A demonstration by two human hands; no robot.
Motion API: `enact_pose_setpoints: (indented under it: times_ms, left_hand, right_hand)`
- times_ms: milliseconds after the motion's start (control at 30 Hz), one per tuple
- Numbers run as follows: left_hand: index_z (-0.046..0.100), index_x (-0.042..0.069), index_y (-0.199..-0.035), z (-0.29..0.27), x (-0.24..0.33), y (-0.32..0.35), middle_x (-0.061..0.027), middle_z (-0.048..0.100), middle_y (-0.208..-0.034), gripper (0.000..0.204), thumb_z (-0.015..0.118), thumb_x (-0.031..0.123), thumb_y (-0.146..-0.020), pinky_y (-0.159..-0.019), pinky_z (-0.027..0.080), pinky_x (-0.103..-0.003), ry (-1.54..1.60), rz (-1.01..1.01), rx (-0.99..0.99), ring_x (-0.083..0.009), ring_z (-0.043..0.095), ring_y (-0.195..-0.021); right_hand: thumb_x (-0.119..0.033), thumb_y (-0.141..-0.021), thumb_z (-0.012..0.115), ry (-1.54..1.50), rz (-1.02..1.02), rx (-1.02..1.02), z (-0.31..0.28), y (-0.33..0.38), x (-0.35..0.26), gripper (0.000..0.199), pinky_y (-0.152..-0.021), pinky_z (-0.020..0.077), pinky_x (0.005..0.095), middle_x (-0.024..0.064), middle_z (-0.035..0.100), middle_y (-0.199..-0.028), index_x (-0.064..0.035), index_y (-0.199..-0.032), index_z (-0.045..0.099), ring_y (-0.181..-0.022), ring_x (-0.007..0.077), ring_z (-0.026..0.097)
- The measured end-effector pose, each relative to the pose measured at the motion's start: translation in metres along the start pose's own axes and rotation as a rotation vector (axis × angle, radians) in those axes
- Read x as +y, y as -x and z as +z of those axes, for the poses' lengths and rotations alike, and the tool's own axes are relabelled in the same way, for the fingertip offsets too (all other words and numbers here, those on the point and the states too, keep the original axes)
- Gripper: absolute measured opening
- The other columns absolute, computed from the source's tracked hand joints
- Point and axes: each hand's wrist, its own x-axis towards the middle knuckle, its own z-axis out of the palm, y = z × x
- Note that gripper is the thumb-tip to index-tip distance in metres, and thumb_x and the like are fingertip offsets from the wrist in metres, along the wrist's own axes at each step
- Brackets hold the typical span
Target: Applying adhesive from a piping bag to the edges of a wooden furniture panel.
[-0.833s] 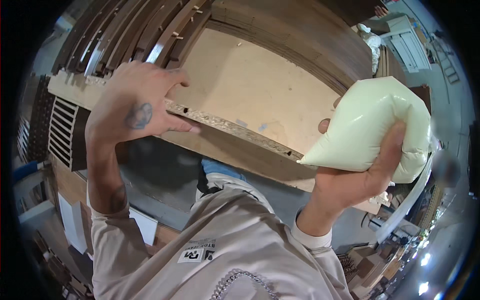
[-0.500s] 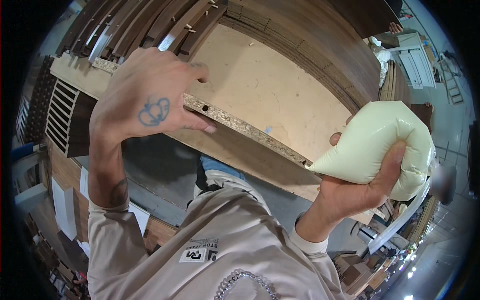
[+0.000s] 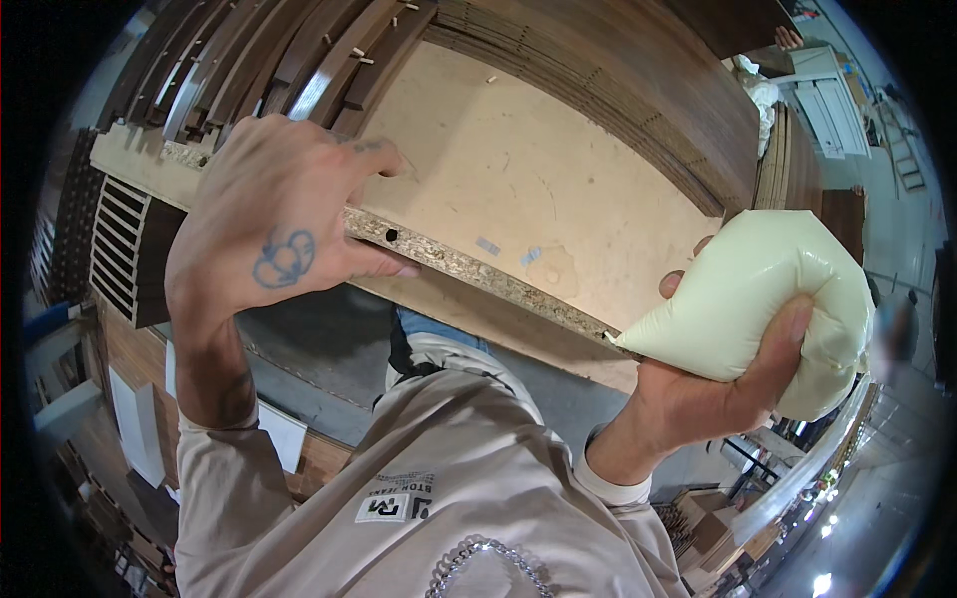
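My left hand (image 3: 264, 219) is closed over a chipboard panel (image 3: 478, 271), thumb on the near side of its raw edge and fingers beyond. Beside the thumb a drilled hole (image 3: 392, 235) shows in that edge. In my right hand (image 3: 703, 409) is a plump, pale-yellow plastic bag (image 3: 768, 289), squeezed between thumb and fingers. Its narrow tip meets the panel's edge at the right end, by another hole mostly hidden by the tip. I cannot make out whether anything is flowing from it.
Dark brown strips (image 3: 289, 65) with light dowels lie at the far left. Brown panels (image 3: 618, 70) are stacked behind the light worktop (image 3: 518, 149), where a loose dowel (image 3: 490, 80) lies. Another person's hand (image 3: 788, 38) shows at the far right. A slatted piece (image 3: 122, 239) stands at left.
My left hand and the panel's left part sit slightly lower and further left in the picture. The bag is slightly lower, its tip still at the panel's edge.
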Motion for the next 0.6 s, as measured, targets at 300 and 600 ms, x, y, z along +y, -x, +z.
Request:
enact_pose_setpoints:
  times_ms: [300, 600]
  left_hand:
    - [0.065, 0.013, -0.115, -0.004, 0.005, -0.003, -0.0039, 0.072, -0.084, 0.069, 0.091, 0.031, -0.054, -0.081, 0.044, -0.040, 0.051, -0.076, -0.094, -0.0224, 0.066, -0.080]
    - [0.072, 0.006, -0.102, 0.003, 0.001, -0.003, -0.0066, 0.068, -0.064, 0.062, 0.090, 0.042, -0.055, -0.061, 0.048, -0.036, 0.002, 0.129, 0.171, -0.0231, 0.068, -0.062]
  right_hand:
    - [-0.031, -0.099, 0.052, -0.017, -0.061, -0.102, -0.008, 0.000, 0.003, 0.043, -0.054, 0.0562, 0.0375, 0.0213, 0.065, -0.099, 0.0017, -0.126, 0.049, -0.077, 0.0287, 0.068]
    - [-0.030, -0.099, 0.053, -0.115, -0.043, -0.079, -0.011, 0.004, 0.006, 0.042, -0.055, 0.0568, 0.0389, 0.0217, 0.065, -0.102, 0.0013, -0.128, 0.048, -0.079, 0.0291, 0.068]
